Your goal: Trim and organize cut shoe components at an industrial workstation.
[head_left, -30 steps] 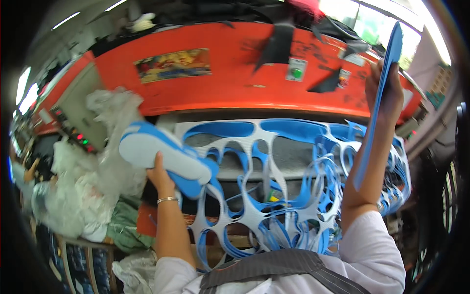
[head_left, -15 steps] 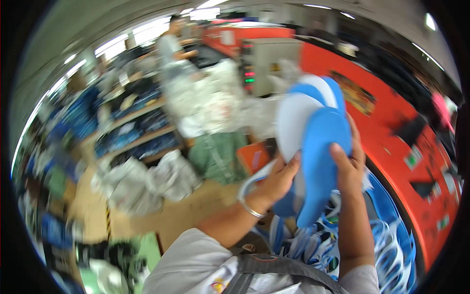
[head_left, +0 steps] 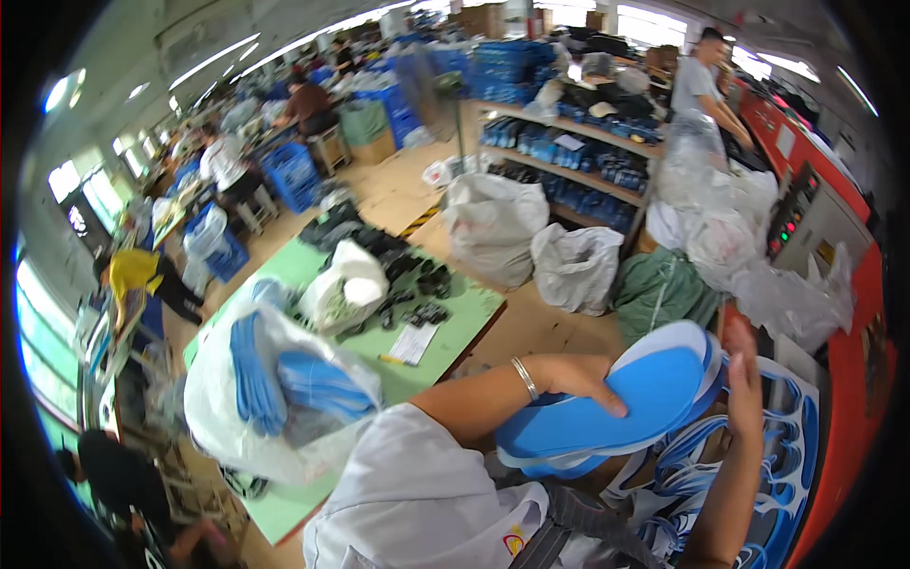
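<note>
A stack of blue and white shoe insoles (head_left: 649,389) lies tilted in front of me, a blue one uppermost. My left hand (head_left: 583,381), with a bracelet on its wrist, is closed on the stack, thumb over the top insole. My right hand (head_left: 745,375) stands upright by the stack's right end, its fingers stretched out. Whether it touches the insoles' edge I cannot tell. Below the hands are blue and white cut-out sheets (head_left: 782,450) with sole-shaped holes, partly hidden by my right forearm.
On the green table (head_left: 464,308) at left, a clear plastic bag (head_left: 213,379) holds more blue insoles (head_left: 318,379); dark pieces and a paper lie beyond it. White sacks (head_left: 498,223) and a shelf (head_left: 569,166) stand farther off. A red machine (head_left: 858,379) borders the right. Several people work around.
My view has swung left, bringing the green table in. The stack has tipped from upright to nearly flat. My right hand has loosened from it, its fingers now straight.
</note>
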Available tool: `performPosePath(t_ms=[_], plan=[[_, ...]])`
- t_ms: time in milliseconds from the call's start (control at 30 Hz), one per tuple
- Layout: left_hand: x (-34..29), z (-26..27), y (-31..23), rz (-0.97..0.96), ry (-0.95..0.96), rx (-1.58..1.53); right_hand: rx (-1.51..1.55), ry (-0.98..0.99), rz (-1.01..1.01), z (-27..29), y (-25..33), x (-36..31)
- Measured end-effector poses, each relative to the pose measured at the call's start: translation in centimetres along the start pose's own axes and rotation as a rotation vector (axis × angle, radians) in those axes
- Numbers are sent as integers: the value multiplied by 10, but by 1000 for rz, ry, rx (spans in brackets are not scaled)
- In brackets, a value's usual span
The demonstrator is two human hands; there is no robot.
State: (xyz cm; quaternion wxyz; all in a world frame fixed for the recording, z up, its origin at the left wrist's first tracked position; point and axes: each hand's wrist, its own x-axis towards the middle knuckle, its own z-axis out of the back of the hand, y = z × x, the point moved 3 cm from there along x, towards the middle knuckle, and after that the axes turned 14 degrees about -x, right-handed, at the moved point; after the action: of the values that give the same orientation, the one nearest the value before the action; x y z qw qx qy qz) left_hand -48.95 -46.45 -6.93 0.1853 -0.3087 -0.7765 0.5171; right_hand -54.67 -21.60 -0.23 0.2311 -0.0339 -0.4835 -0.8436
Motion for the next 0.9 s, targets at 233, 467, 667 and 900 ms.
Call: performPosePath(t_ms=[233, 467, 667, 900], plan=[[-125, 2, 90, 135, -88, -445, 347, 735, -216, -146, -13, -35], [-243, 0, 137, 197, -359, -468, -54, 853, -33, -264, 30, -96], [-318, 104, 186, -60, -997, -671, 150, 365, -367, -318, 41, -110], [-358, 319, 242, -289, -1181, -689, -265, 664, -364, -264, 30, -219]])
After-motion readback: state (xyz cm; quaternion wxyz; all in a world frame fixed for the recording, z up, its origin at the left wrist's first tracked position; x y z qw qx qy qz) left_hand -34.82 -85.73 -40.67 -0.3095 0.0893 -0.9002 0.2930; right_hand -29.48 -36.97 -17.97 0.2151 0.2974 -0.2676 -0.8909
